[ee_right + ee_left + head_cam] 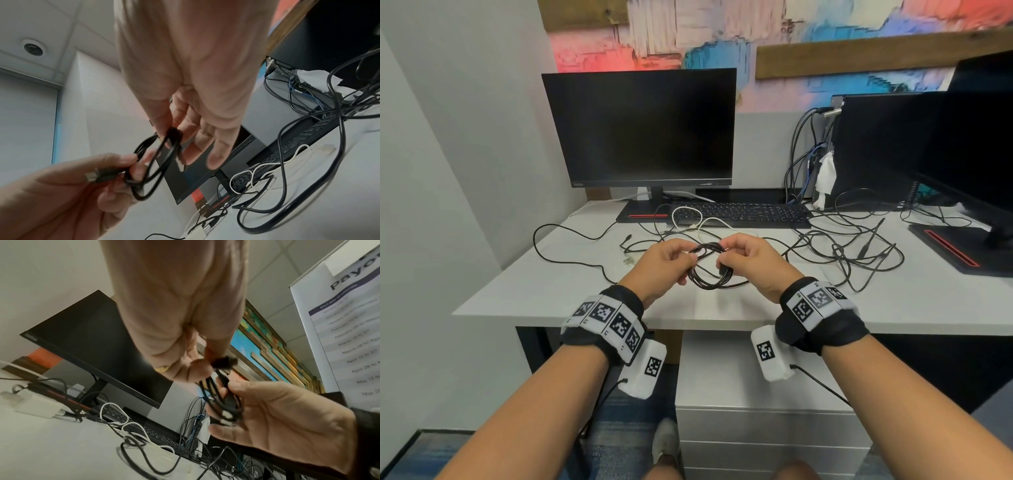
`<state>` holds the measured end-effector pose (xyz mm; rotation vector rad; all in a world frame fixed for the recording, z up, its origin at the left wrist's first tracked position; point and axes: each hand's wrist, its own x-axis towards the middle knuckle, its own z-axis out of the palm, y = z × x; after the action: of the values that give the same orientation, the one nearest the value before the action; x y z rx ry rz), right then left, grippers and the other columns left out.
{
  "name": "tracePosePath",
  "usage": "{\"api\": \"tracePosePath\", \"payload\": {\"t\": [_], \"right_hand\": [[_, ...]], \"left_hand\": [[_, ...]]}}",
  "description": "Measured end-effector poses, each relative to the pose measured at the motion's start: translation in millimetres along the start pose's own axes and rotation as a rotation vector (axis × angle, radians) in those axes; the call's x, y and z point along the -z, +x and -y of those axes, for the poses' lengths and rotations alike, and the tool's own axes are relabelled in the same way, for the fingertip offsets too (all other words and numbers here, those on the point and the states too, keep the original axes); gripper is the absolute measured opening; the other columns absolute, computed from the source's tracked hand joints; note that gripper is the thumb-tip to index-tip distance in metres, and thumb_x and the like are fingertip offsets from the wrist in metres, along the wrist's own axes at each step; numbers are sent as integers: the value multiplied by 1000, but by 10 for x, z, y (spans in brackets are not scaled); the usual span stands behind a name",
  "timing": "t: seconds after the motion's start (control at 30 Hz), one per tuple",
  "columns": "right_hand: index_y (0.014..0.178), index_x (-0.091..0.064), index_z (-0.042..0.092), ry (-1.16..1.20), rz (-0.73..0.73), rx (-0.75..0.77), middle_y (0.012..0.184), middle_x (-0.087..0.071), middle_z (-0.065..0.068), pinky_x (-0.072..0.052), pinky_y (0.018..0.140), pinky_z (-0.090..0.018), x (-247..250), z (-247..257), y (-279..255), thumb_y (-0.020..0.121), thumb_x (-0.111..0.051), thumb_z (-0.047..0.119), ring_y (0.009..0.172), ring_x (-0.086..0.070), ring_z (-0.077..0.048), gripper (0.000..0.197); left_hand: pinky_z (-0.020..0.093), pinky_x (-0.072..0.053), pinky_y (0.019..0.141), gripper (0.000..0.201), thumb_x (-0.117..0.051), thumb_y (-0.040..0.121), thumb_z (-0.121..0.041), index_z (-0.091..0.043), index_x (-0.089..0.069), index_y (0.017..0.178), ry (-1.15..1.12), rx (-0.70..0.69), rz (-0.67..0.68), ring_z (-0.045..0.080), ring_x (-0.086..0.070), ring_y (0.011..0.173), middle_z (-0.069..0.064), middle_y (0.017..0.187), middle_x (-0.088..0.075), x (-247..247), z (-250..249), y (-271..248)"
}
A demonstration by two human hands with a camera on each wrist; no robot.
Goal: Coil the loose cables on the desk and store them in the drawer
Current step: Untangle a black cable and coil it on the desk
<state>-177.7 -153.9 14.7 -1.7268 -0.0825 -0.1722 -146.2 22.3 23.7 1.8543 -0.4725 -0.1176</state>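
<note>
You stand at a white desk (571,298) by a wall with a bright painting (722,31). A dark monitor (640,126) and a black keyboard (739,214) sit at the back. Loose black cables (859,253) lie in a tangle on the right side of the desk, and a white cable (698,219) curls just in front of the keyboard. A white drawer unit (756,411) stands under the desk.

You hold a small coiled black cable (707,270) up over the desk, between both hands. Your left hand (661,267) pinches the left side of the coil with curled fingers. Your right hand (753,263) pinches the right side, and its other fingers hang loose. A plug end (92,175) sticks out near your left thumb.
</note>
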Motion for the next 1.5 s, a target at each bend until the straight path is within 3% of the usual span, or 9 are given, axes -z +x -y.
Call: {"api": "tracePosePath", "payload": {"t": [0.1, 0.23, 0.37, 0.53, 0.83, 1.0, 1.1, 1.37, 1.5], "right_hand": [[95, -57, 13, 80, -20, -23, 76, -66, -7, -55, 79, -40, -28, 2, 41, 88, -60, -1, 77, -66, -23, 16], [86, -56, 13, 38, -79, -30, 73, -68, -9, -51, 56, -30, -139, -7, 78, 84, -67, 1, 73, -67, -27, 17], [84, -63, 10, 38, -96, -85, 71, -66, -12, -52, 51, -22, -288, -74, 119, 85, -65, -1, 68, -65, -24, 11], [104, -65, 4, 75, 14, -191, 85, -67, -16, -57, 71, -27, -426, -220, 207, 84, -65, -6, 76, -67, -21, 22], [117, -59, -6, -21, -14, -391, 106, -62, -22, -58, 75, -28, -542, -351, 547, 85, -62, -8, 87, -65, -29, 32], [123, -53, 2, 59, 24, -509, 107, -60, -19, -55, 85, -40, -576, -380, 655, 91, -55, -5, 93, -62, -28, 32], [129, -53, 7, -67, 58, -502, 118, -61, -16, -54, 71, -31, -584, -412, 700, 93, -55, 4, 93, -57, -20, 36], [117, -62, 5, -198, 59, -477, 90, -53, -7, -41, 58, -26, -580, -395, 711, 94, -55, 14, 79, -47, -16, 26], [114, -61, 3, -197, 59, -501, 83, -50, -7, -39, 57, -26, -580, -345, 674, 96, -50, 13, 73, -43, -16, 24]], "left_hand": [[23, -43, 62, 26, -57, 88, -3, -11, -54, 113, 59, 59, 36, 12, -49, 63, 1, 70, -52, 24, -21, 14], [32, -46, 70, 29, -56, 85, -9, -16, -51, 112, 205, 125, 25, 16, -51, 69, 3, 77, -52, 70, 8, 38], [44, -55, 85, 26, -56, 85, -7, -19, -49, 107, 234, 124, -72, 22, -64, 76, 8, 82, -63, 136, 144, 52], [44, -53, 89, 3, -66, 85, -17, -14, -65, 84, 289, 86, -58, 24, -67, 88, 8, 87, -69, 303, 354, 31], [29, -40, 97, 22, -56, 92, -29, -19, -63, 110, 641, 214, -61, 20, -54, 112, 2, 121, -58, 714, 709, 150], [39, -35, 104, 39, -46, 93, -29, -19, -47, 131, 969, 343, 123, 29, -40, 125, 5, 138, -47, 825, 925, 247], [32, -38, 98, 32, -47, 94, -22, -15, -55, 124, 1011, 283, 99, 28, -47, 119, 9, 129, -55, 861, 957, 302], [24, -39, 60, 12, -53, 92, -18, -9, -61, 92, 696, 191, -131, 22, -56, 78, 7, 86, -63, 919, 929, 243], [29, -45, 66, 12, -43, 98, -21, -13, -52, 94, 589, 159, -150, 30, -64, 83, 15, 79, -63, 954, 892, 210]]}}
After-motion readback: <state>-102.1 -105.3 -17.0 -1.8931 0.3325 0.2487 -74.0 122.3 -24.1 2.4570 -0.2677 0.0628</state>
